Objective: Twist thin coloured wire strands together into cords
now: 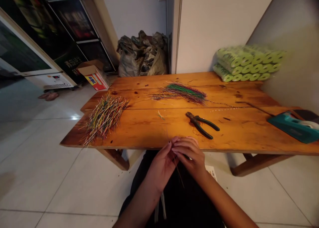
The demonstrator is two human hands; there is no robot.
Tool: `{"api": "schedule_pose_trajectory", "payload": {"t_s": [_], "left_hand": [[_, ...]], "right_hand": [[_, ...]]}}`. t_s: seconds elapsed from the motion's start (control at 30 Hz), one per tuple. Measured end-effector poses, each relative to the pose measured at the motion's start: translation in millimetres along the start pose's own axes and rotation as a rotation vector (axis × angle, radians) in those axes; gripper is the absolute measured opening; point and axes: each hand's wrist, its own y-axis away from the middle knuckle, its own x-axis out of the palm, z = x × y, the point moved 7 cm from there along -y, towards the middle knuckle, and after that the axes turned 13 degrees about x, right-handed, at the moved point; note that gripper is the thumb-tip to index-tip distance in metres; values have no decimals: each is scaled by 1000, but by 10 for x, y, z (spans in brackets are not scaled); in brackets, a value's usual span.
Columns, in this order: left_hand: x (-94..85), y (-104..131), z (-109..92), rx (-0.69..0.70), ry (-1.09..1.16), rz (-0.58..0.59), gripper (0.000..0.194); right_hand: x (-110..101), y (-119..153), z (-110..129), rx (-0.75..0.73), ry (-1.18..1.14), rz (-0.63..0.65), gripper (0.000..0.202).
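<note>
At the near edge of the table, my left hand (161,166) and my right hand (191,156) meet with fingers pinched together. Between them is a thin wire (179,175) whose tail hangs down toward my lap; the gripped part is mostly hidden by the fingers. Just beyond my right hand lie diagonal cutting pliers (199,123) with dark green handles, jaws pointing left. A few short wire scraps (160,115) rest ahead of my hands. Farther back is a bundle of green, purple and red wires (185,92). Another heap of multicoloured wires (106,118) covers the table's left end.
The wooden table (142,131) has a teal tape dispenser (294,126) at its right end. Green-wrapped paper rolls (249,63) are stacked at the back right. Behind the table are a bulging bag (142,55) and an open cardboard box (94,77) on the floor.
</note>
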Motion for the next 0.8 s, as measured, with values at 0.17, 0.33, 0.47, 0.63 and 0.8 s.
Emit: {"api": "schedule_pose_trajectory", "payload": {"t_s": [0.17, 0.33, 0.47, 0.63, 0.8], "left_hand": [[-1, -62, -61, 56, -102, 41, 18], [41, -89, -251, 227, -280, 92, 11], [139, -34, -251, 178, -395, 231, 14], [139, 35, -191, 79, -492, 325, 15], [58, 23, -364, 245, -878, 332, 19]], "right_hand": [[-78, 77, -30, 34, -19, 14, 27], [-193, -52, -211, 378, -161, 90, 26], [44, -204, -278, 626, -460, 381, 22], [300, -205, -283, 827, -791, 526, 13], [215, -218, -230, 810, -719, 505, 14]]}}
